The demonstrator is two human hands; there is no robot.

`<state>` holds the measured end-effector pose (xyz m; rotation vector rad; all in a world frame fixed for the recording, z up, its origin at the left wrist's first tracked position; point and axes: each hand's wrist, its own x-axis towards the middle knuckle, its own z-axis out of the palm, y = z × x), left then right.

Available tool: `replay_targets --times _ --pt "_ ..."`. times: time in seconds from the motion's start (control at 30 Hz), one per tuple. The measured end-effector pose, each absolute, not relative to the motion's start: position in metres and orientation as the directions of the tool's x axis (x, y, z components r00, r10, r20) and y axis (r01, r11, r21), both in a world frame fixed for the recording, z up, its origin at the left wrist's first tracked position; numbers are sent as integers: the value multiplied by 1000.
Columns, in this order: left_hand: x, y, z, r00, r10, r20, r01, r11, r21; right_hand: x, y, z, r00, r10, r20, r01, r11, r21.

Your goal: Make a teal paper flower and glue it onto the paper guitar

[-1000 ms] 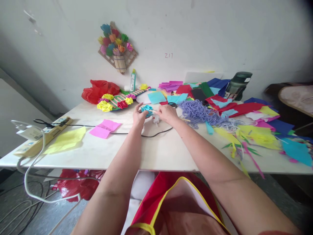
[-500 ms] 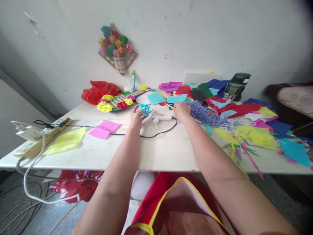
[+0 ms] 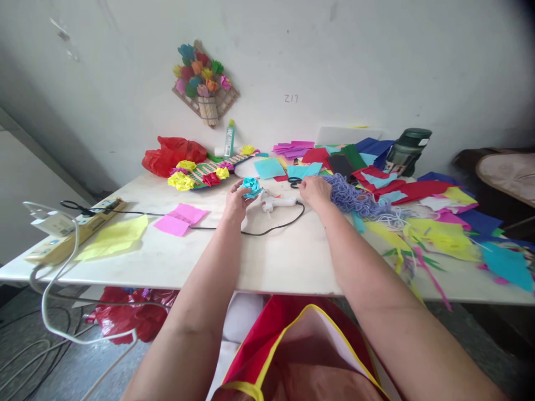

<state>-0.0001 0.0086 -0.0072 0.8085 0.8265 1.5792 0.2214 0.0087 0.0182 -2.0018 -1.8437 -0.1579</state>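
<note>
My left hand pinches a crumpled turquoise paper flower above the table. My right hand is curled with its knuckles up, right beside the black handles of the scissors. Its fingertips are partly hidden, so what they hold, if anything, cannot be made out. Between my hands a white hot glue gun lies on its side, its black cord looping toward me. A heap of lavender yarn lies close by the right hand. Left of the flower rests a decorated panel with yellow, red and purple paper flowers.
A power strip with plugs lies at the left, near yellow paper and pink paper. Coloured paper scraps cover the right side. A dark bottle and a glue tube stand at the back.
The thin wooden stick seen at my right hand is no longer visible there. More of the scissors' handles shows beside it. My left hand keeps the turquoise flower.
</note>
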Motion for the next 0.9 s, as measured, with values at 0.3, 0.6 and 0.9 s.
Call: replay_targets --times 0.3,0.6,0.9 --pt "4 6 -8 -91 985 145 -354 -168 920 178 7 19 -24 961 276 718 208 -664" --pt "13 -3 -5 14 964 265 -259 -252 932 155 9 8 -129 942 311 368 337 -867" --pt "16 -8 -3 29 961 274 -259 -257 931 151 6 10 -100 962 254 279 272 -921"
